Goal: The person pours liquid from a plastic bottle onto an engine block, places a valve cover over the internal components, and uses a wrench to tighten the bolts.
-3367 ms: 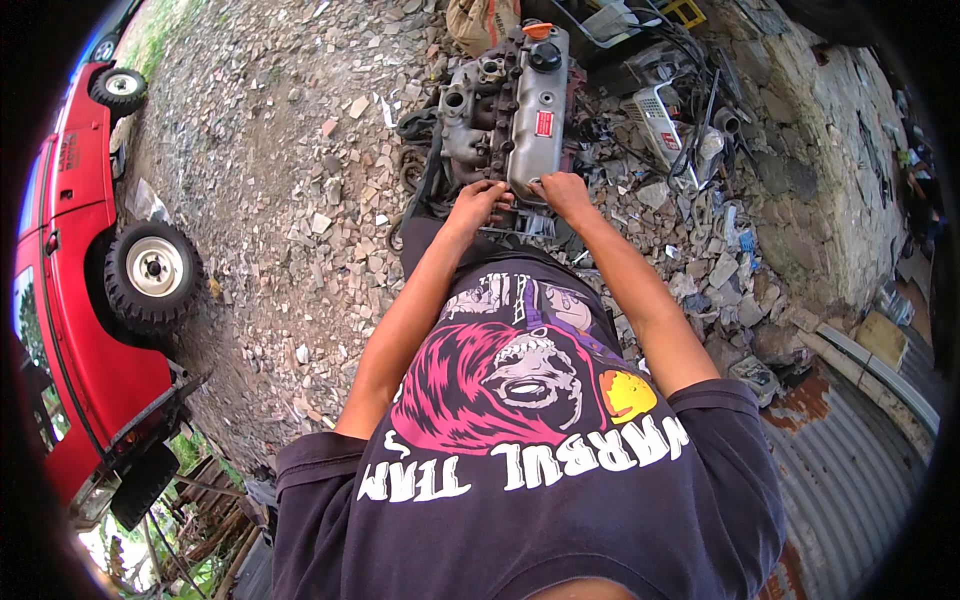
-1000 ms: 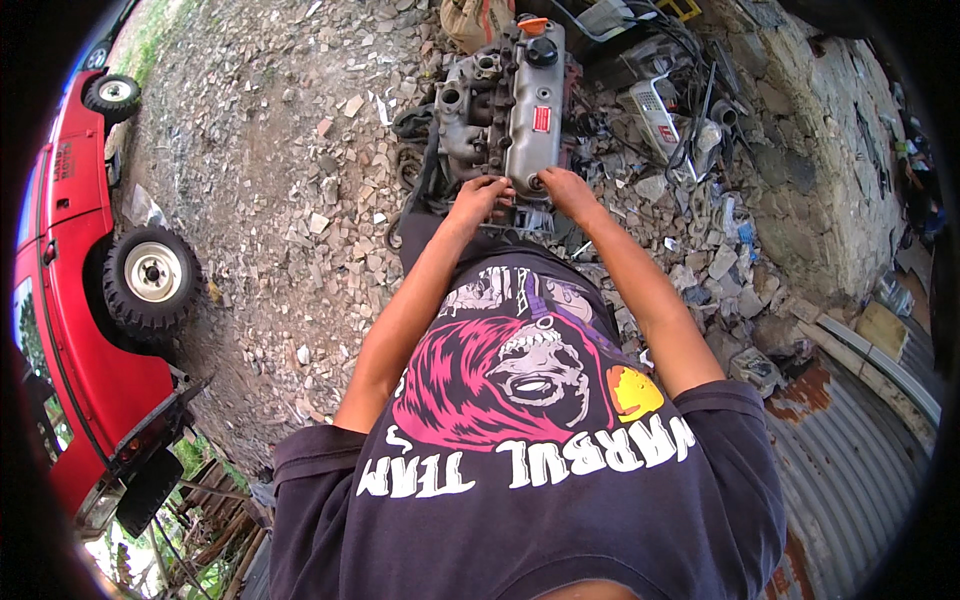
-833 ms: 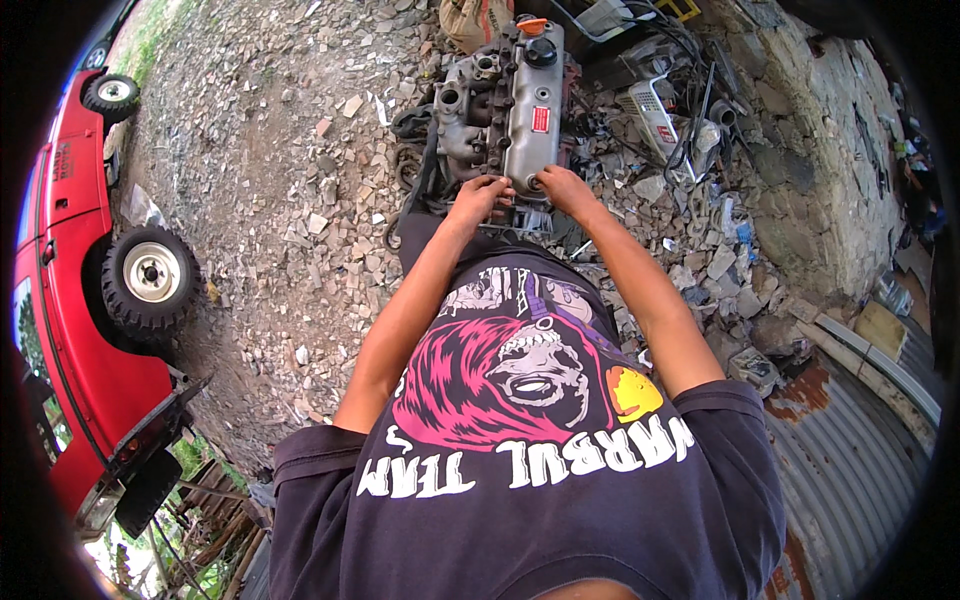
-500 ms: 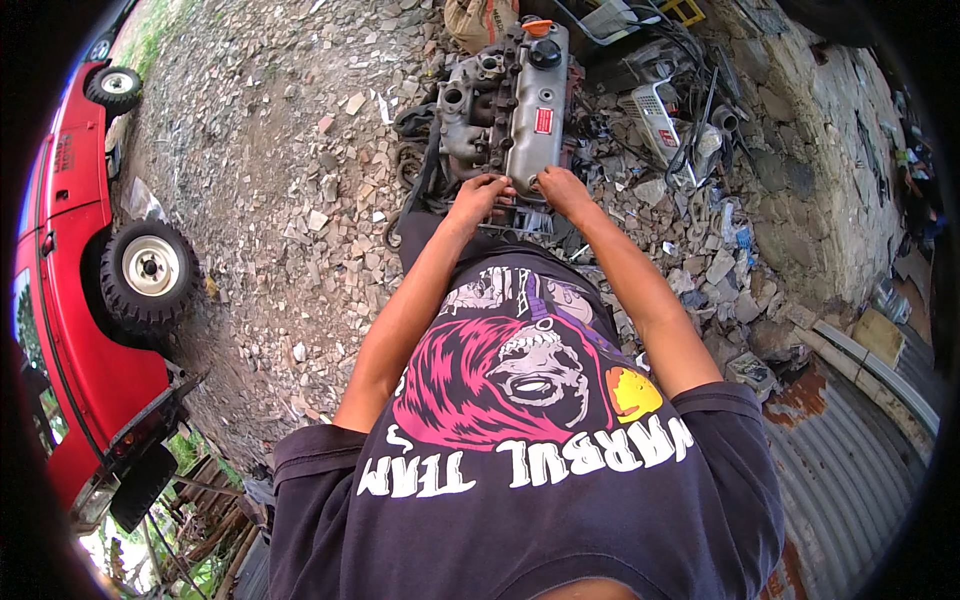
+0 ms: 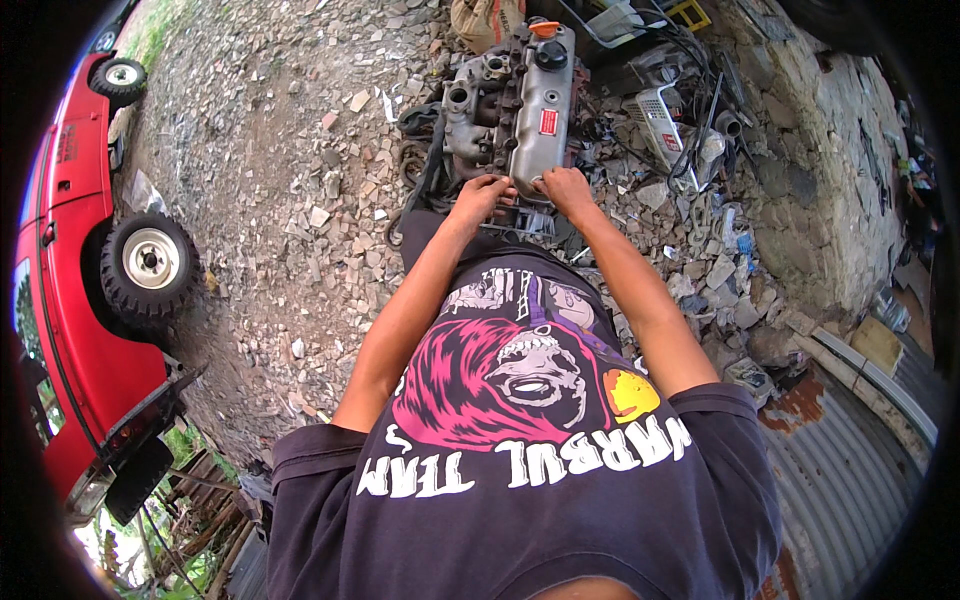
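Observation:
In front of me stands a car engine with a long grey metal valve cover (image 5: 543, 95) on top. The cover has a black oil filler cap (image 5: 550, 55) at its far end and a small red label. My left hand (image 5: 484, 197) is at the cover's near left corner, fingers bent and fingertips drawn together at its edge. My right hand (image 5: 566, 188) is at the near right corner, fingers curled in and fingertips against the metal. Whatever is between the fingers of either hand is too small or hidden to make out. Cast manifolds (image 5: 462, 125) run along the engine's left side.
A red off-road vehicle (image 5: 85, 290) is parked at the left on stony ground (image 5: 270, 200). Right of the engine lie a white plastic crate (image 5: 657, 125) and assorted parts, beside a stone wall (image 5: 800, 170). Corrugated metal sheet (image 5: 840, 480) lies at the lower right.
The view has shifted very slightly. Both hands stay at the near end of the valve cover, with no clear change in their grip.

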Motion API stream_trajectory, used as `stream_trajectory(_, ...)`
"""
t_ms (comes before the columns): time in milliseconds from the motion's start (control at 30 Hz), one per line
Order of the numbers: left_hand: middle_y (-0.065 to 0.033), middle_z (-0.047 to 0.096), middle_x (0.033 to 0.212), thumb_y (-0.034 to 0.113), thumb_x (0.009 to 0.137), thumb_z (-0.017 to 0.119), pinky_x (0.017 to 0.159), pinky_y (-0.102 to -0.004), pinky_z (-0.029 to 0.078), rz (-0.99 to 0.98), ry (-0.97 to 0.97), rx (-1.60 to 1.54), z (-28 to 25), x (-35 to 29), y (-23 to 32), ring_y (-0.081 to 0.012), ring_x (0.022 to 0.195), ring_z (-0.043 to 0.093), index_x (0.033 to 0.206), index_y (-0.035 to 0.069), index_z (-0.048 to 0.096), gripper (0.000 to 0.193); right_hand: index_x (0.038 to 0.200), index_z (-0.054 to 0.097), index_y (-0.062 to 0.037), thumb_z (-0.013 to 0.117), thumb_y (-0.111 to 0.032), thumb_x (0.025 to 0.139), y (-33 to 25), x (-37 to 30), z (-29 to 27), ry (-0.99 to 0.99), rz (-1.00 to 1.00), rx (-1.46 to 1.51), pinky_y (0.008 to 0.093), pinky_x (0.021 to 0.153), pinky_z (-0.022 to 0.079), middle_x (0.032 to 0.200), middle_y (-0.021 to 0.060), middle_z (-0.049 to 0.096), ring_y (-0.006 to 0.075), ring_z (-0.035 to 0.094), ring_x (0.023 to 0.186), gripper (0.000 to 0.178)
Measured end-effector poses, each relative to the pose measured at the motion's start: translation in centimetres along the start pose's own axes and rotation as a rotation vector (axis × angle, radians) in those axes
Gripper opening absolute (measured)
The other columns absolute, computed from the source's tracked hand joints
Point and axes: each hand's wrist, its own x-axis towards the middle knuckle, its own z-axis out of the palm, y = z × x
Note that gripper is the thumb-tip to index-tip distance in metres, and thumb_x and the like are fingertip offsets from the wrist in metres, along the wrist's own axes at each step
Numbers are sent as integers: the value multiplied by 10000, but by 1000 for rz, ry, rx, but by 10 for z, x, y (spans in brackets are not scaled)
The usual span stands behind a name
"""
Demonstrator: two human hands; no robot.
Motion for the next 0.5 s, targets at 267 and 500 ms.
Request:
stream_trajectory(267, -16, 664, 928, 303, 918, 565, 687, -272, 479, -1, 3, -4, -2, -2, -1, -102, 790, 607, 1044, 59, 617, 280, 928, 606, -33, 610, -346, 862, -2, -16, 12, 237, -36, 192, 432, 750, 494, 849, 164, 646, 353, 635, 790, 320)
stream_trajectory(500, -13, 666, 934, 311, 920, 559, 697, -274, 472, -8, 2, 15, -2, -3, -4, -104, 800, 611, 1053, 69, 618, 282, 962, 562, -23, 600, -327, 868, -5, -9, 7, -41, 87, 84, 427, 735, 493, 906, 168, 619, 355, 619, 830, 320)
